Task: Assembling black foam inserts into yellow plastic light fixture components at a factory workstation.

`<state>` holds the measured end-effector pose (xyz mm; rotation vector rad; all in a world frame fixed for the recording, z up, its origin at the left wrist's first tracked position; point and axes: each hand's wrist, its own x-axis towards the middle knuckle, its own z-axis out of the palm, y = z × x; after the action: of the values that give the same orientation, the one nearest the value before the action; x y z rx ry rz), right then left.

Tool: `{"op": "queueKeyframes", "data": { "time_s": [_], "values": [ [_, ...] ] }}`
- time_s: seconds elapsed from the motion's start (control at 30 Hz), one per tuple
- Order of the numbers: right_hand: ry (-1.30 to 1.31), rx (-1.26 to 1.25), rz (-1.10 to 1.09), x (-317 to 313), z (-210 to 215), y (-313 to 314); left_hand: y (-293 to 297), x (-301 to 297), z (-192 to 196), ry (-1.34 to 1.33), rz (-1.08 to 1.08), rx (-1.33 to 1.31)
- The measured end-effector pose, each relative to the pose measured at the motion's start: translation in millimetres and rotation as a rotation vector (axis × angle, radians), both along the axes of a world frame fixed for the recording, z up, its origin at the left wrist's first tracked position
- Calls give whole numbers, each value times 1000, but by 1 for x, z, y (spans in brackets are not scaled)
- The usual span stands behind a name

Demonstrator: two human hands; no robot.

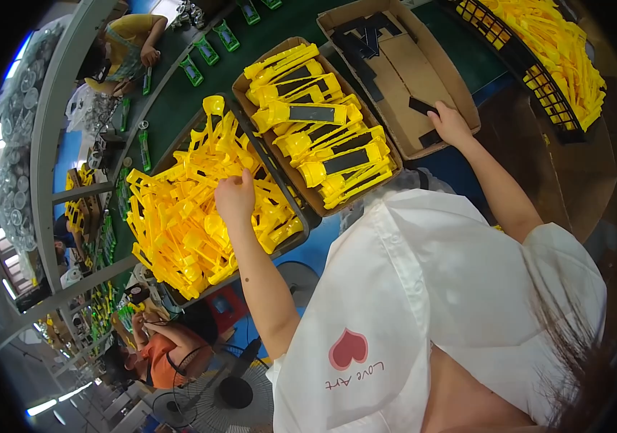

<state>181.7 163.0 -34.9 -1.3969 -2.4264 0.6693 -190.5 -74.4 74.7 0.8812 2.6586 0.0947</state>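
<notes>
The left hand (235,196) curls down into a dark crate (200,128) heaped with yellow plastic parts (178,224), fingers closing on one. The right hand (450,124) reaches into a cardboard box (460,83), pinching a black strip (424,108). Between them sits a box of assembled yellow pieces (323,137).

— Can you see the left hand's (235,196) fingers?
— No, they sink among the yellow plastic parts (178,216).
— And the right hand (450,124)?
— Its fingertips hide behind a black strip (421,107). The black crate (532,72) runs off the top edge.
</notes>
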Motion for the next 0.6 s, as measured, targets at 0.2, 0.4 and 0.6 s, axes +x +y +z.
{"op": "queueKeyframes", "data": {
  "time_s": [0.2,0.4,0.6],
  "values": [
    [539,-394,0,-20,39,-17,-59,-36,-43,237,-60,384],
    [554,-268,224,-36,99,-33,-73,-6,58,-185,213,360],
    [444,-731,191,-68,131,-43,-118,21,67,-274,680,929]
  ]
}}
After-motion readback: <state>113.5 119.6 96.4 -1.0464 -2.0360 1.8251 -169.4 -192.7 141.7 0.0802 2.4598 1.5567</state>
